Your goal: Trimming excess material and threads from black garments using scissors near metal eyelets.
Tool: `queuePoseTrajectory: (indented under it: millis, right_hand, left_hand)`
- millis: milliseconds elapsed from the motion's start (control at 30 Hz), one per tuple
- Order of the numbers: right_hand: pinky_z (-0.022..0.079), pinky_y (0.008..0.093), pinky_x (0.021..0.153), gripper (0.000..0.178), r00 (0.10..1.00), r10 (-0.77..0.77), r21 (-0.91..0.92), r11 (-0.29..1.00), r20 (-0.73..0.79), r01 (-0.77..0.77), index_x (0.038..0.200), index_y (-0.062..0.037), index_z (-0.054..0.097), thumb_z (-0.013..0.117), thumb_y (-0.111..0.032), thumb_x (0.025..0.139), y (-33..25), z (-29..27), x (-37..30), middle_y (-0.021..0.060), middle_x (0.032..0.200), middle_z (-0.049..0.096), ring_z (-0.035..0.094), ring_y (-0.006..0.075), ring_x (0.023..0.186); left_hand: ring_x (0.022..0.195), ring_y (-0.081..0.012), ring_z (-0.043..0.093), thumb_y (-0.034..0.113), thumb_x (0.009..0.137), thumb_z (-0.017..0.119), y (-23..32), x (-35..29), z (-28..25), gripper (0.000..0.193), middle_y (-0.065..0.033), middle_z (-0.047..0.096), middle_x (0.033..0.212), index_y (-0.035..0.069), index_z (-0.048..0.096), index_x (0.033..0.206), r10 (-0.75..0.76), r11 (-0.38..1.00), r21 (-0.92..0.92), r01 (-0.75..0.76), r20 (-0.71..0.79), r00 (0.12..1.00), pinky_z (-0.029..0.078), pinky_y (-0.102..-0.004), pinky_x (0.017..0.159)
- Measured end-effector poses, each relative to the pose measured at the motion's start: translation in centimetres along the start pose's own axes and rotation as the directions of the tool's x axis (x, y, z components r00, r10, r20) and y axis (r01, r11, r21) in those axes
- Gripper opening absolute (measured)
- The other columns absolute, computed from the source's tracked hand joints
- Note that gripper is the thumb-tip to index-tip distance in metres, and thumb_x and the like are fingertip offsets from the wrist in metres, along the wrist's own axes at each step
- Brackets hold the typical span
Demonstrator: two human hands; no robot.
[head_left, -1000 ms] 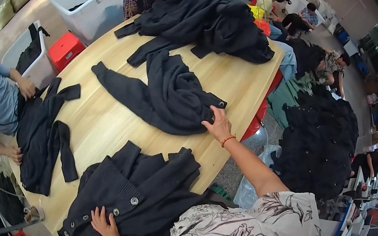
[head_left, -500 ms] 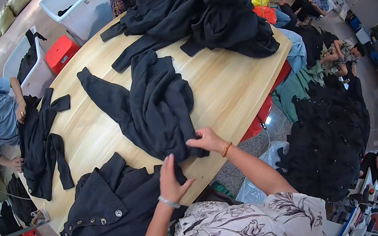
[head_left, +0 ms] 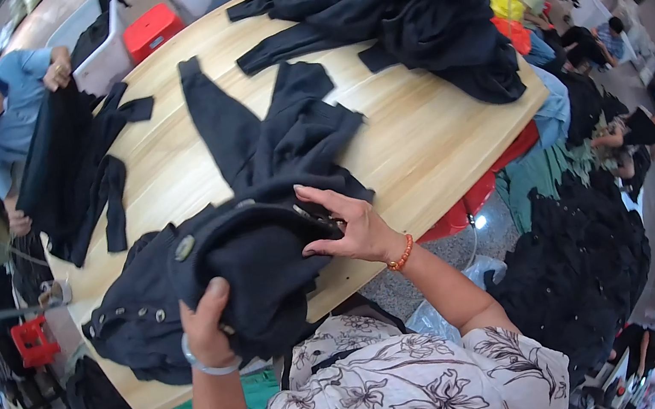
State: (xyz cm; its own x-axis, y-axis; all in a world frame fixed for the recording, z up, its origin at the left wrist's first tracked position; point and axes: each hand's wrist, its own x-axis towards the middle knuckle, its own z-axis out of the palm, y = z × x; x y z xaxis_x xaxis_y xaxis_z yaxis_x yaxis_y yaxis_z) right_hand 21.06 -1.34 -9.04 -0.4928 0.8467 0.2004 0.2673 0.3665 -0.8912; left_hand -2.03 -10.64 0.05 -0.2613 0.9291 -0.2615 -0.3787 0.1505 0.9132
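Note:
A dark knit cardigan [head_left: 266, 254] is bunched up toward me at the near edge of the table, its body lifted and its sleeves stretched away across the wood. My left hand [head_left: 207, 324] grips its near left part, thumb on top of the cloth. My right hand [head_left: 353, 226] is closed on its buttoned edge at the right, with some fingers hidden by the cloth. Large buttons show along the raised band. Beneath it and to the left lies another dark buttoned cardigan [head_left: 129, 341], partly covered.
The light wooden table [head_left: 426, 123] carries a heap of dark knitwear [head_left: 417, 16] at the far side. At the left, a co-worker in a blue shirt [head_left: 21, 82] handles a dark garment [head_left: 68, 179]. A red stool [head_left: 153, 32] stands beyond; a dark garment pile [head_left: 569, 277] lies right.
Both hands have taken hold of the middle cardigan and pulled its body up and toward me, over the other cardigan. The co-worker has raised part of their garment. The view has shifted.

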Motion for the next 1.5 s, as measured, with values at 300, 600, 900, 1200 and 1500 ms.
queuePoseTrajectory:
  millis: [300, 600, 900, 1200, 1500]
  right_hand:
    - [0.051, 0.0272, 0.065, 0.021, 0.966, 0.25, 0.266, 0.938, -0.073, -0.222, 0.101, -0.0035, 0.066, 0.063, 0.0, 0.08, 2.7, 8.2, -1.2, 0.0087, 0.083, 0.067, 0.065, 0.0157, 0.072]
    - [0.041, 0.0236, 0.058, 0.037, 0.928, -0.198, -0.359, 0.93, -0.317, 0.076, 0.102, -0.0065, 0.067, 0.06, 0.012, 0.071, -0.6, -1.0, 2.1, 0.0048, 0.087, 0.059, 0.052, 0.0127, 0.066]
    - [0.046, 0.0247, 0.065, 0.026, 0.872, -0.053, -0.38, 0.912, -0.487, -0.157, 0.102, -0.0016, 0.066, 0.061, 0.009, 0.079, 1.2, -5.0, 0.6, 0.0066, 0.088, 0.06, 0.055, 0.0136, 0.069]
    - [0.051, 0.0295, 0.085, 0.073, 0.979, 0.043, 0.175, 0.981, 0.2, -0.079, 0.139, -0.0087, 0.048, 0.081, -0.02, 0.075, -6.5, 3.1, -1.6, 0.0103, 0.127, 0.056, 0.058, 0.019, 0.112]
    - [0.045, 0.0276, 0.062, 0.027, 0.989, -0.121, 0.019, 0.992, -0.089, 0.123, 0.098, -0.0046, 0.065, 0.075, 0.0, 0.074, -8.3, -2.4, -3.0, 0.0056, 0.078, 0.057, 0.057, 0.0175, 0.068]
  left_hand:
    - [0.081, -0.009, 0.059, 0.006, 0.079, 0.068, 3.4, -2.9, -13.8, 0.038, -0.0027, 0.064, 0.094, 0.0, 0.061, 0.116, -0.175, 0.745, 0.609, 0.272, -0.215, 0.961, 0.048, -0.0227, 0.076]
    - [0.103, -0.0322, 0.058, -0.013, 0.065, 0.054, -4.4, -4.1, -19.4, 0.049, -0.0153, 0.063, 0.107, 0.003, 0.065, 0.111, 0.515, 0.344, 0.888, -0.306, 0.094, 0.852, 0.046, -0.0369, 0.094]
    - [0.09, -0.0276, 0.06, -0.013, 0.069, 0.053, -8.5, -1.6, -20.0, 0.05, -0.0133, 0.06, 0.096, 0.002, 0.06, 0.117, 0.426, 0.55, 0.79, -0.271, 0.014, 0.905, 0.048, -0.0323, 0.084]
    - [0.085, -0.0154, 0.057, -0.012, 0.079, 0.06, -8.8, 0.0, -3.6, 0.027, -0.0077, 0.057, 0.095, -0.001, 0.06, 0.104, 0.383, 0.831, 0.33, -0.449, 0.246, 0.89, 0.047, -0.0253, 0.076]
    - [0.082, -0.0319, 0.063, -0.006, 0.071, 0.067, -13.1, 1.0, -1.2, 0.03, -0.0169, 0.061, 0.088, 0.001, 0.061, 0.1, 0.38, 0.564, 0.591, -0.577, 0.435, 0.816, 0.049, -0.0327, 0.075]
